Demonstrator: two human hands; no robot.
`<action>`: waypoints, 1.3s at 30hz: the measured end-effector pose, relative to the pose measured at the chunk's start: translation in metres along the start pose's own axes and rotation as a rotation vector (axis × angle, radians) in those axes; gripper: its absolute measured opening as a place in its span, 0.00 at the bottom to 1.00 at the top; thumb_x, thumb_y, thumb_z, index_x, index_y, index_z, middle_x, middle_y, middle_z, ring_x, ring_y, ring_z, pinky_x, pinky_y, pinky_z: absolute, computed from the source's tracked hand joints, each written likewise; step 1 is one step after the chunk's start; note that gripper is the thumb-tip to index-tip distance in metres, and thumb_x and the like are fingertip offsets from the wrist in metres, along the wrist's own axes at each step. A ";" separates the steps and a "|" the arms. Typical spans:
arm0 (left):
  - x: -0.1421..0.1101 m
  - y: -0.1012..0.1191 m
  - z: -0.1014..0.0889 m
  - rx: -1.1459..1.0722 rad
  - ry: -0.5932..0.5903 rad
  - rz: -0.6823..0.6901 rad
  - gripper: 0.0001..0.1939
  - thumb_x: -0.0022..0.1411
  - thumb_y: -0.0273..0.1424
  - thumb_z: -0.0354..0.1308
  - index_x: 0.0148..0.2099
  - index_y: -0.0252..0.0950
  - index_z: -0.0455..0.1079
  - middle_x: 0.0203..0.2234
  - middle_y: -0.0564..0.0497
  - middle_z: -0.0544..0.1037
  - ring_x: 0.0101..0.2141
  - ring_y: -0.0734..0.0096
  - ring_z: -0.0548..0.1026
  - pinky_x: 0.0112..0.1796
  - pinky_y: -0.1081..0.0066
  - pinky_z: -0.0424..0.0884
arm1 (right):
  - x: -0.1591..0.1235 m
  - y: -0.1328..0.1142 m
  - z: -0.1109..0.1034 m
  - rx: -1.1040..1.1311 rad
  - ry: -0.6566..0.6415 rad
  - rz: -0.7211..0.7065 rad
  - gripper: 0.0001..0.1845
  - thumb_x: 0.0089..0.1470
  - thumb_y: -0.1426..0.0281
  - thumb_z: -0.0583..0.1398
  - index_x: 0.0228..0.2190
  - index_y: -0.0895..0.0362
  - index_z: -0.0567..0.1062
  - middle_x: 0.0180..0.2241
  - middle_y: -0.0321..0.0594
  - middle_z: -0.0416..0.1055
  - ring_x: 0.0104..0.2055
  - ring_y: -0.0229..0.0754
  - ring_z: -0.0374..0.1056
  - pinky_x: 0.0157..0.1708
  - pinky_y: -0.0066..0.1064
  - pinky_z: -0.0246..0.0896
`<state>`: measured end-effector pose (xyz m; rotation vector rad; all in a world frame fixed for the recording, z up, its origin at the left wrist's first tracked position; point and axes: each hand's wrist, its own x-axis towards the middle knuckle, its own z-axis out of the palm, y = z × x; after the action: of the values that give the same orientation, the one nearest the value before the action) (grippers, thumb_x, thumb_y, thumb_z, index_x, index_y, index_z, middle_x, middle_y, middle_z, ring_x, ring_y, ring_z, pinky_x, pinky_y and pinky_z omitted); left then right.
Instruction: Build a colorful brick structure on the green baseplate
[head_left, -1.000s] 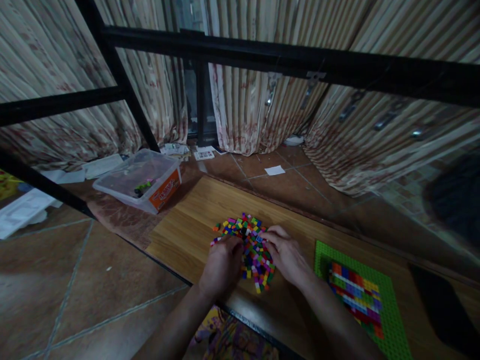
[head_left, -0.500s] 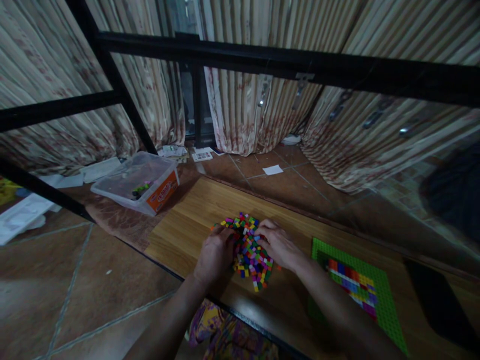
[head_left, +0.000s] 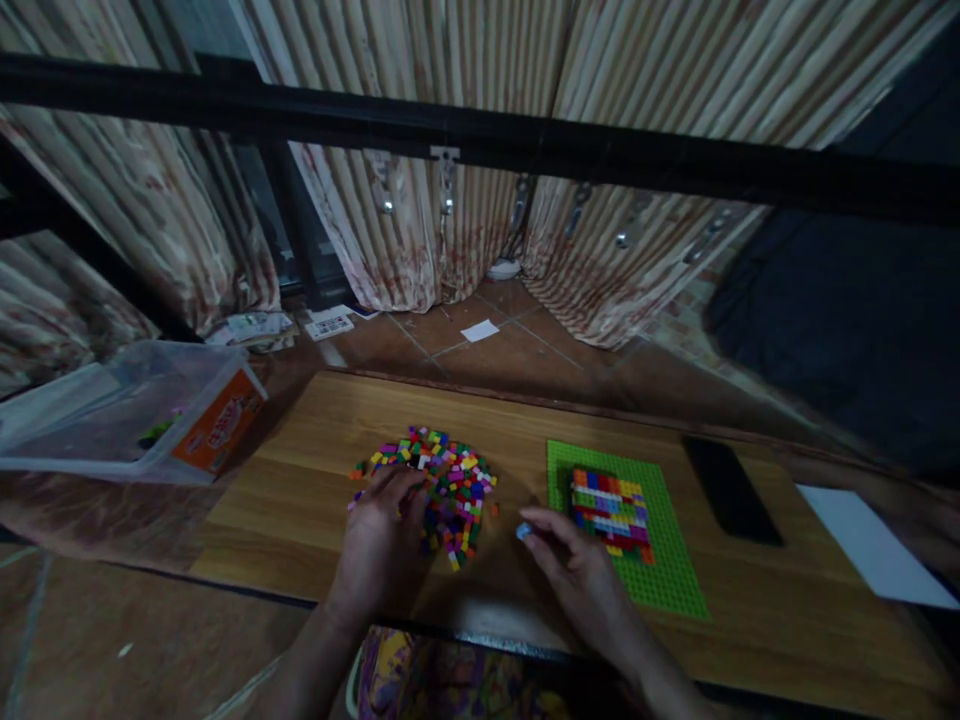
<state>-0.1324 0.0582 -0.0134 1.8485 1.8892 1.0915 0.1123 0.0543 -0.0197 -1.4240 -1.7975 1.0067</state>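
My right hand (head_left: 581,577) is raised over the wooden table between the brick pile and the baseplate. Its thumb and index finger pinch a small light-blue toy brick (head_left: 523,532). At the left side of a loose heap of small multicoloured bricks (head_left: 457,490) is my left hand (head_left: 375,535), its fingers bent inward; what they hold, if anything, is hidden. A green studded baseplate (head_left: 671,555) lies to the right of the heap. On it stands a block of rows of coloured bricks (head_left: 609,510), just beyond my right hand's fingers.
A black flat object (head_left: 731,488) lies on the table (head_left: 300,470) right of the baseplate. At the far right, a person's arm (head_left: 892,500) is near a white sheet (head_left: 874,545). A clear plastic bin (head_left: 150,400) with an orange label stands at the left. A dark bar (head_left: 480,145) crosses above.
My right hand has left the heap and moved right toward the baseplate with the light-blue brick. My left hand stays at the heap. The view has turned right, revealing the white sheet and person's arm.
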 end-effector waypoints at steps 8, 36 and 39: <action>-0.048 0.061 0.059 -0.278 -0.307 0.082 0.10 0.58 0.26 0.53 0.40 0.40 0.73 0.39 0.46 0.76 0.39 0.64 0.75 0.39 0.69 0.72 | -0.047 0.059 -0.067 0.053 0.292 0.243 0.15 0.52 0.57 0.59 0.37 0.53 0.74 0.39 0.42 0.76 0.42 0.47 0.71 0.41 0.37 0.67; -0.027 0.116 0.134 -0.028 -0.485 0.000 0.23 0.60 0.26 0.46 0.58 0.34 0.62 0.51 0.42 0.71 0.50 0.61 0.71 0.52 0.62 0.67 | 0.012 0.052 -0.048 -0.193 0.401 -0.075 0.12 0.56 0.66 0.56 0.32 0.55 0.79 0.35 0.42 0.75 0.37 0.42 0.71 0.40 0.34 0.65; -0.029 0.114 0.135 0.006 -0.499 0.000 0.24 0.61 0.26 0.46 0.59 0.35 0.61 0.52 0.42 0.70 0.51 0.62 0.71 0.53 0.63 0.66 | 0.011 0.051 -0.047 -0.253 0.409 -0.085 0.13 0.58 0.66 0.54 0.33 0.56 0.79 0.34 0.43 0.74 0.36 0.42 0.70 0.40 0.35 0.64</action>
<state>0.0456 0.0614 -0.0363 1.8992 1.5972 0.5486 0.1744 0.0802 -0.0393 -1.5545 -1.6986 0.4128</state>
